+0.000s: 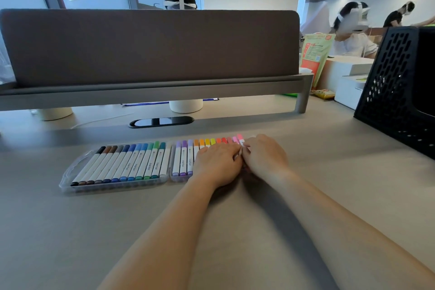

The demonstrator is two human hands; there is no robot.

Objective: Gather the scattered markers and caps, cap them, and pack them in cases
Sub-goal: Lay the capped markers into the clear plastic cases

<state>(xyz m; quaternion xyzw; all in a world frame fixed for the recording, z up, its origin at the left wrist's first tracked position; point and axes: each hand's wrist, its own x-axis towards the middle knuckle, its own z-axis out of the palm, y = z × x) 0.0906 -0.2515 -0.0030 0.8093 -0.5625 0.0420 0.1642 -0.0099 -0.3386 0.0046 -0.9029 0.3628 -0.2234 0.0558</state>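
Grey desk (329, 160), black perforated basket (395, 92) far right, clear plastic case of brown-to-green markers (68, 176) left, second clear case (173, 179) just beside, left hand (216, 165) over its markers, grip unclear, right hand (266, 158) pinching pink-capped white marker (240, 139) at its right end

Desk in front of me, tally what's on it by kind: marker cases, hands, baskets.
Marker cases: 2, left case and right case
Hands: 2, left hand and right hand
Black mesh basket: 1
Total: 5
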